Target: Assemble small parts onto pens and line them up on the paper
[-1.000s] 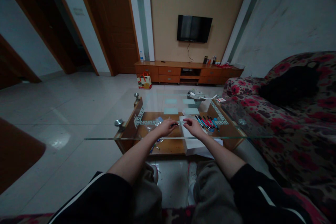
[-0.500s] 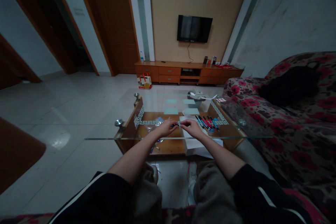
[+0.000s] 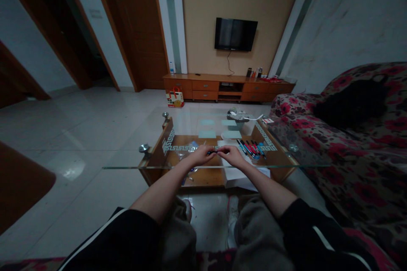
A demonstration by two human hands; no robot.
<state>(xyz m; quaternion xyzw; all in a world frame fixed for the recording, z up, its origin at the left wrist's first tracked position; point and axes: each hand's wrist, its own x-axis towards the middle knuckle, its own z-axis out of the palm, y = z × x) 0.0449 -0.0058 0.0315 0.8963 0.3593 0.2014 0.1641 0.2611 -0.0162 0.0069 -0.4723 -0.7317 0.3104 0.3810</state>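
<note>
Over the glass table, my left hand [image 3: 202, 155] is closed, its fingers pinching a slim dark pen [image 3: 212, 152]. My right hand [image 3: 231, 155] meets it from the other side, fingertips pinched at the pen's right end. Most of the pen is hidden by my fingers. Just right of my right hand lie several pens [image 3: 251, 148] in black, red and blue, side by side. A white box [image 3: 229, 173] shows beneath my right hand and forearm. Left of my left hand is some clear plastic wrapping [image 3: 192, 146].
The glass tabletop [image 3: 121, 167] has a bare front edge under my forearms. Below it is a wooden shelf [image 3: 206, 181]. A bin [image 3: 238, 123] stands beyond the table. To the right is a floral sofa [image 3: 359, 182]; at the back, a low TV cabinet [image 3: 205, 86].
Both hands stay almost in place. At the fingertips, the pale spot between them has given way to a darker stretch of the pen.
</note>
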